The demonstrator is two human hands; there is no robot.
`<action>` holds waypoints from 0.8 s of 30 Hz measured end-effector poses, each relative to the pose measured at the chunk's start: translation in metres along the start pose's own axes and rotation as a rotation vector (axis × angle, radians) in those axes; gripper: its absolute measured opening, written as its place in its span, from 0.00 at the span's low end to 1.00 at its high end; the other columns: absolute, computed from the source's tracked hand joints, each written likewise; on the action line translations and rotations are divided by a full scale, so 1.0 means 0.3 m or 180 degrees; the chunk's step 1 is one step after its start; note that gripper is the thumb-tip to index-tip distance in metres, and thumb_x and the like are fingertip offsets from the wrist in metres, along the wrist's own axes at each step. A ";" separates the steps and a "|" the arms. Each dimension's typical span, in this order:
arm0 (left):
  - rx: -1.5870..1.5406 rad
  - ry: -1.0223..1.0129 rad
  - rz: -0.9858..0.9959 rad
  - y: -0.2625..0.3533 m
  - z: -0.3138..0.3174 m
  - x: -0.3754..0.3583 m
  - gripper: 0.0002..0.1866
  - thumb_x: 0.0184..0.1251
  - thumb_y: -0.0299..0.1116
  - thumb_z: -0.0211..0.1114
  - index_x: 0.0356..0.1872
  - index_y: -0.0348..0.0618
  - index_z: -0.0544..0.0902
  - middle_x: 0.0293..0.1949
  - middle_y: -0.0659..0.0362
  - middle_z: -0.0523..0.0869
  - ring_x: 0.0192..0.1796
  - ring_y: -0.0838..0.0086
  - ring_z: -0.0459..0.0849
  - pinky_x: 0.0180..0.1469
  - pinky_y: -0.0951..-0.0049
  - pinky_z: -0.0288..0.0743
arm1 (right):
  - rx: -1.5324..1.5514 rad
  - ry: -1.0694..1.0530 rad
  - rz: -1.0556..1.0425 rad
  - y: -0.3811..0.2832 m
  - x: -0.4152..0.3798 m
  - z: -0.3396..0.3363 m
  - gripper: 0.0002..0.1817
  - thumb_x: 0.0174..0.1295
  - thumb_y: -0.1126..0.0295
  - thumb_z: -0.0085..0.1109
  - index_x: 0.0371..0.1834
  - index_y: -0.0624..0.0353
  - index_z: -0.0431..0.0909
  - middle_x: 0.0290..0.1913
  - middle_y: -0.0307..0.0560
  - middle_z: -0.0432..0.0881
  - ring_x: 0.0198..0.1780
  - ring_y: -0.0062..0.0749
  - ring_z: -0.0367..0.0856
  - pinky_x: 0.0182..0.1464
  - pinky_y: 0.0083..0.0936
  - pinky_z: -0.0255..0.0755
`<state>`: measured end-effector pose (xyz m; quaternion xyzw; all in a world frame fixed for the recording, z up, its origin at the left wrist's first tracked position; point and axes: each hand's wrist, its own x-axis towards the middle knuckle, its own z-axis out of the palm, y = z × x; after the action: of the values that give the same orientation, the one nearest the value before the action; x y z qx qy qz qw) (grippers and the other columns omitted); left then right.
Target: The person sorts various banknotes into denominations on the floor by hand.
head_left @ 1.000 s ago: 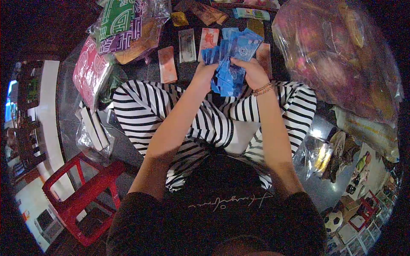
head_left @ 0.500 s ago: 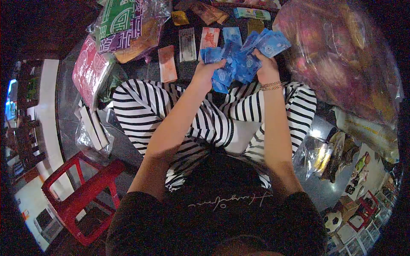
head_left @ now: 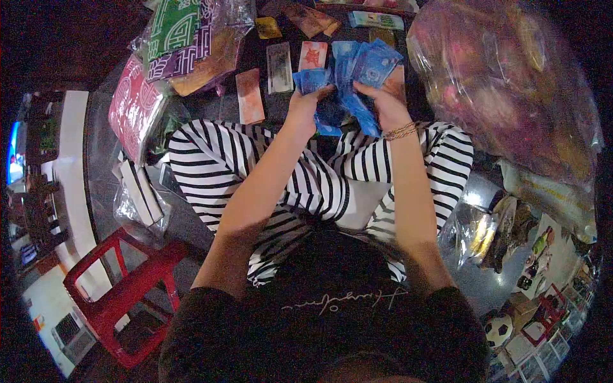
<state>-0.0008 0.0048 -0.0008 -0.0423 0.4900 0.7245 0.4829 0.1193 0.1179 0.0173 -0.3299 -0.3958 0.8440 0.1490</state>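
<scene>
My left hand (head_left: 302, 113) is closed around a small bunch of blue banknotes (head_left: 311, 80), thumb on top. My right hand (head_left: 391, 107) grips a fanned bunch of blue banknotes (head_left: 377, 64), its thumb pressing on them. More blue notes (head_left: 361, 115) lie or hang between the two hands, above my crossed legs; what supports them is partly hidden. Just beyond my hands are a red-and-white note (head_left: 313, 56), a grey note (head_left: 279, 67) and an orange note (head_left: 250, 96), laid on the dark floor.
Patterned plastic-wrapped packets (head_left: 179, 45) stand at the upper left, above a pink packet (head_left: 135, 108). A large clear bag (head_left: 491, 83) of reddish items fills the upper right. A red stool (head_left: 128, 287) is at lower left. My striped legs (head_left: 211, 153) are folded in front.
The right hand's fan of blue notes has swung inward to the left and drawn together. The pile of blue notes between my hands has shrunk or shifted, and the hands are closer together.
</scene>
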 end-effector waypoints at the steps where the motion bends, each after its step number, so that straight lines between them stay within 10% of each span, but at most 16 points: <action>1: 0.0009 -0.0017 0.0066 0.000 0.000 -0.002 0.13 0.53 0.20 0.60 0.41 0.39 0.76 0.37 0.55 0.82 0.37 0.65 0.82 0.39 0.62 0.78 | 0.0076 -0.0058 0.0014 0.016 0.007 0.003 0.17 0.51 0.70 0.62 0.45 0.60 0.74 0.44 0.42 0.79 0.43 0.29 0.77 0.47 0.25 0.71; 24: 0.0137 -0.0287 0.0448 -0.019 -0.035 0.026 0.16 0.50 0.20 0.63 0.43 0.39 0.77 0.38 0.57 0.83 0.38 0.69 0.82 0.42 0.67 0.76 | -0.0241 -0.0182 -0.0361 0.054 0.028 -0.005 0.16 0.51 0.71 0.60 0.44 0.60 0.74 0.40 0.40 0.80 0.41 0.27 0.77 0.47 0.24 0.69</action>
<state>-0.0050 0.0024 -0.0140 0.0353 0.4850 0.7471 0.4532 0.1142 0.1126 0.0005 -0.2881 -0.4497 0.8276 0.1727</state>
